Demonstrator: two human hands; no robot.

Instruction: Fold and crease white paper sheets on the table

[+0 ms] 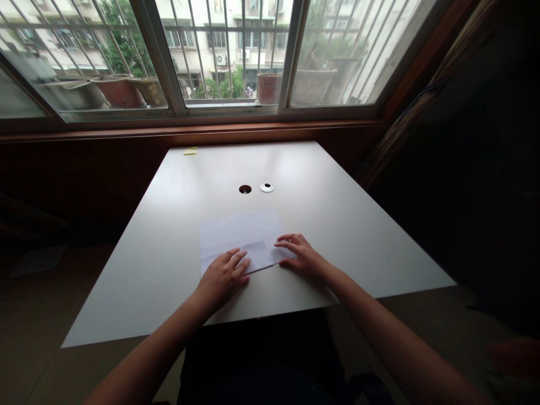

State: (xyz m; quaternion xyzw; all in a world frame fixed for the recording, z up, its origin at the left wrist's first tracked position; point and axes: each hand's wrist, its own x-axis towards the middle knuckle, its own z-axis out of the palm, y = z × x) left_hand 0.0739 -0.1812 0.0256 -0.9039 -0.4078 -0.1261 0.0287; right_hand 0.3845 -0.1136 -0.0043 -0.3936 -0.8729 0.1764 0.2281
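Observation:
A white sheet of paper lies on the white table near its front edge. Its near part looks folded over, with a crease or layered edge between my hands. My left hand rests on the paper's near left part, palm down, fingers stretched out. At the near right corner is my right hand; its fingers are spread and touch the paper, and the thumb lies by the near edge. Part of the paper is hidden under both hands.
The white tabletop stands below a barred window. Beyond the paper are a round hole and a round silvery grommet cover. Yellow sticky notes lie at the far left corner. A dark curtain hangs on the right.

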